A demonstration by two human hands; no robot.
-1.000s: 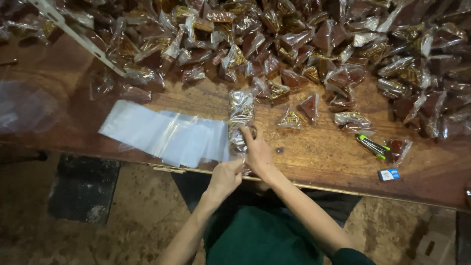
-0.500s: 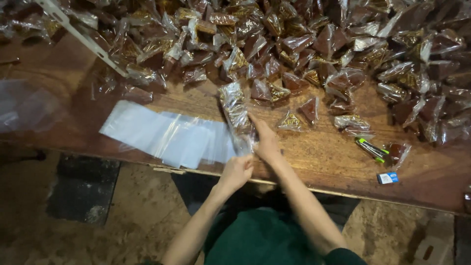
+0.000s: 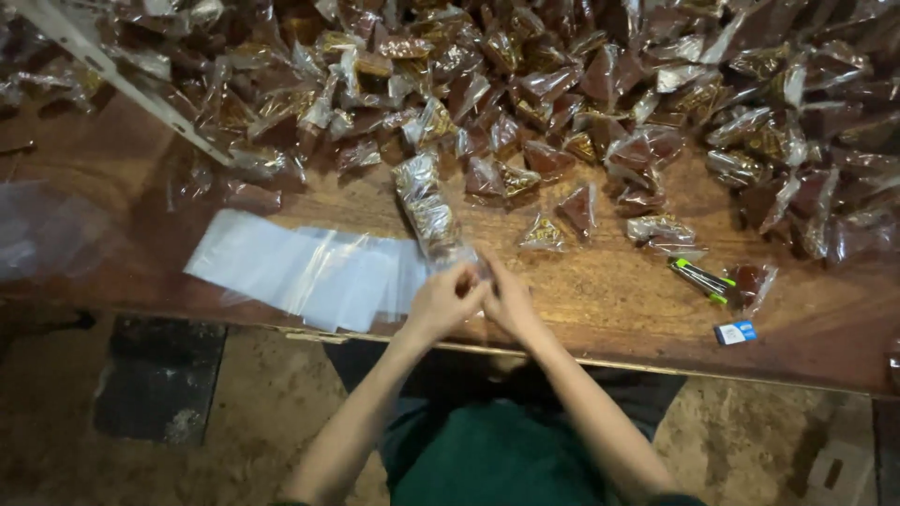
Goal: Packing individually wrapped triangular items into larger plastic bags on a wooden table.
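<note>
Grip: left hand [image 3: 441,302] and right hand [image 3: 507,298] meet at centre frame, fingers pinched together on the near end of a long filled bag [image 3: 428,208]. The bag runs from the hands toward the upper left, lying on the wooden table [image 3: 609,300].

Contents: the long clear bag holds a row of small glinting packets, tightly stacked; its near end is hidden by the fingers.

Risk, as judged: the far end lies unsupported, so a loose pinch could let packets slide out or the bag twist; the thin plastic may tear if pulled hard.

Left of the hands: a fanned stack of empty clear bags [image 3: 300,267], flat, just beside the left hand.

Upper frame: a wide heap of small triangular packets [image 3: 581,84], brown and gold contents, sealed.

Right of centre: green-tipped pens [image 3: 701,278] and a small blue-and-white box [image 3: 734,333], well apart from the hands.
</note>
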